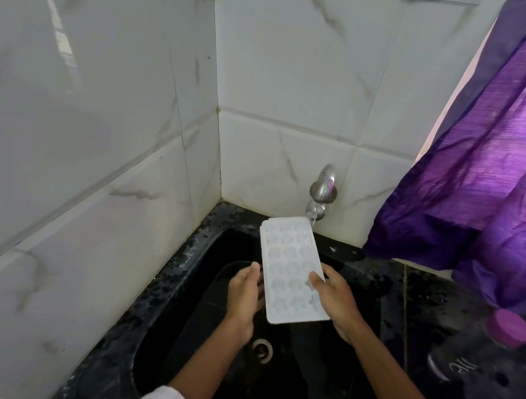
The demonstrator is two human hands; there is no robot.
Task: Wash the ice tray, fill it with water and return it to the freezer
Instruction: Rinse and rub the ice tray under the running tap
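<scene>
The ice tray hangs over the black sink, far corner under the tap. The right hand pinches its right edge — the left hand lies straight-fingered along its left. Better to sweep each cell slowly through the stream.

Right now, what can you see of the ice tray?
The ice tray is a white rectangle, plastic by its look, with three columns of moulded cells facing up. It is held above the black sink, lengthwise away from the person, its far end under the tap, where a thin stream of water meets its far corner. The right hand grips its right edge, thumb on top; the left hand lies with straight fingers against its left edge.
</scene>
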